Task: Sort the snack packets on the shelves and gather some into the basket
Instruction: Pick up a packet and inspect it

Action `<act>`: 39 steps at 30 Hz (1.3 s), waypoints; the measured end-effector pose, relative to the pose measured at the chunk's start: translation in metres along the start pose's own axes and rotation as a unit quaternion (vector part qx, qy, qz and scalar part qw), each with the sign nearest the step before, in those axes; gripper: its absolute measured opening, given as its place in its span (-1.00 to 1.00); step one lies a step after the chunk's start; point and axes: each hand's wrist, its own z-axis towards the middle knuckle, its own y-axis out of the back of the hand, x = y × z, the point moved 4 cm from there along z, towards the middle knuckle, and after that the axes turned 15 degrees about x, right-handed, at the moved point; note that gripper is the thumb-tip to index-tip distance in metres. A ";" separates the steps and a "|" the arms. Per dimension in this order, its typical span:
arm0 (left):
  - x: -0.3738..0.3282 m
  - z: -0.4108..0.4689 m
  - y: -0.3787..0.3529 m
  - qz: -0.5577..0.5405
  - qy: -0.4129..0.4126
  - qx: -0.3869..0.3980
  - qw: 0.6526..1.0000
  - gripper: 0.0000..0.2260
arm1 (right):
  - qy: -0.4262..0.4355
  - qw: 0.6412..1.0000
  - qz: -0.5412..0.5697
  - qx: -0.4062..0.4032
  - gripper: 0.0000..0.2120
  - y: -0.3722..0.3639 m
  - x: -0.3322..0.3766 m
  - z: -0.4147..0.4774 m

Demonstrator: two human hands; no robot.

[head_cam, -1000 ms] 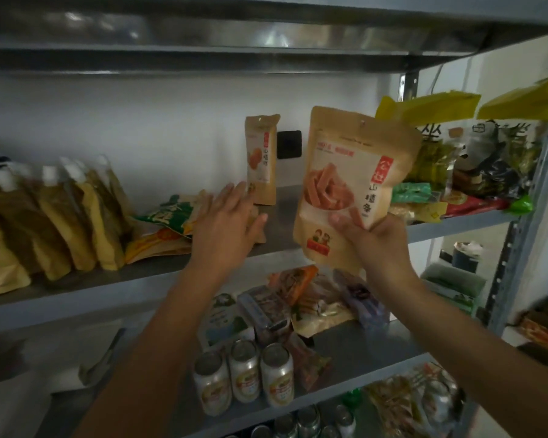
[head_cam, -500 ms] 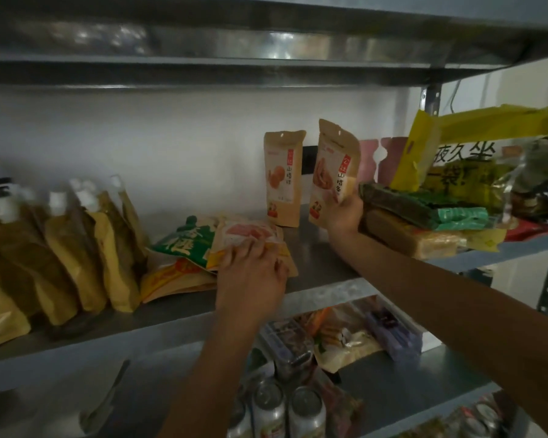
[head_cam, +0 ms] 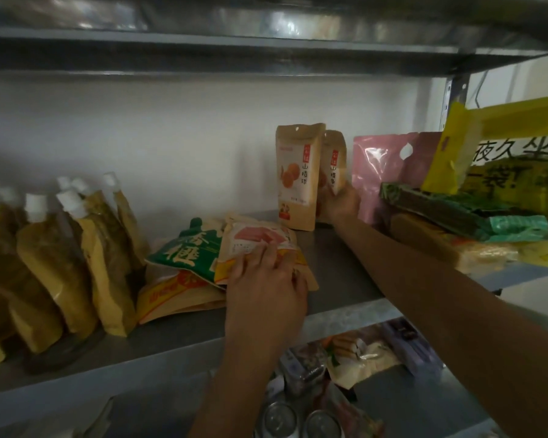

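1. Metal shelf (head_cam: pixel 339 270), middle tier, crosses the frame from left to right; stock as below.
2. Tan stand-up pouches: two, upright at centre right near the back wall, side by side and touching. The first pouch (head_cam: pixel 296 175) stands free; the second pouch (head_cam: pixel 334 159) is just right of it.
3. Right hand (head_cam: pixel 340 200) clasps the second pouch low down, fingers wrapped round it.
4. Flat packets, centre of frame: three counted, heaped. The pink-printed packet (head_cam: pixel 257 238) lies on top, the green packet (head_cam: pixel 184 251) under its left side, the orange packet (head_cam: pixel 171 292) lowest.
5. Left hand (head_cam: pixel 266 279) grasps the pink-printed packet at its near edge, fingers curled over it.
6. Spouted pouches (head_cam: pixel 51 263), left of frame: at least five white caps, leaning in a row.
7. Pink pouches (head_cam: pixel 377 172): two, upright, right of the tan pair.
8. Cans (head_cam: pixel 280 420): two tops, bottom centre, on the tier below.
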 end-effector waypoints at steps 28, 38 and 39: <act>-0.002 0.000 0.002 0.006 0.005 0.017 1.000 -0.56 | 0.037 0.884 -0.466 0.027 -0.54 0.086 0.063 0.028; -0.002 -0.002 0.002 0.007 0.000 0.004 1.000 -0.59 | -0.029 0.931 -0.363 -0.028 -0.55 0.094 0.054 0.012; -0.002 -0.001 0.002 0.008 0.000 0.003 1.000 -0.59 | -0.032 0.933 -0.357 -0.032 -0.54 0.099 0.054 0.012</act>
